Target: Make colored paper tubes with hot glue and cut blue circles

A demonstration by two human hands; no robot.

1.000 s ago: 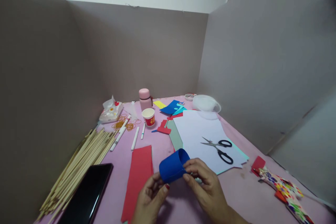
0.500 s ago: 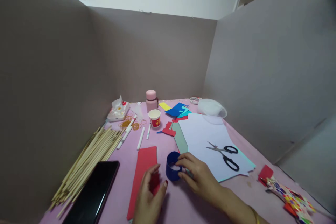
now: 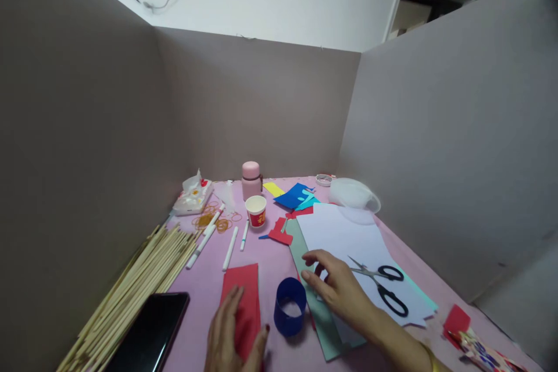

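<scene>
A dark blue ring (image 3: 279, 319) of rolled paper or felt stands on the pink tabletop, its open end up, between my two hands. My left hand (image 3: 231, 340) reaches over a red folded sheet (image 3: 242, 282), fingers extended and thumb apart; whether it presses on the sheet I cannot tell. To the right of the ring, my right hand (image 3: 337, 293) is curved, thumb and fingers apart, with nothing seen in it. It hovers by a grey-green strip (image 3: 320, 325) and white paper (image 3: 337, 229). Black-handled scissors (image 3: 375, 274) lie partly open on that paper.
At left are bamboo sticks (image 3: 139, 288) and a black phone (image 3: 150, 328). Farther back stand a paper cup (image 3: 256, 212), a pink flask (image 3: 251, 183) and a tissue pack (image 3: 193, 196). White markers (image 3: 231, 249) lie near them. Grey panels (image 3: 261, 110) enclose the table.
My right hand has let go of the blue ring and moved off to its right. My left hand has shifted left over the red sheet. The view has tilted up slightly.
</scene>
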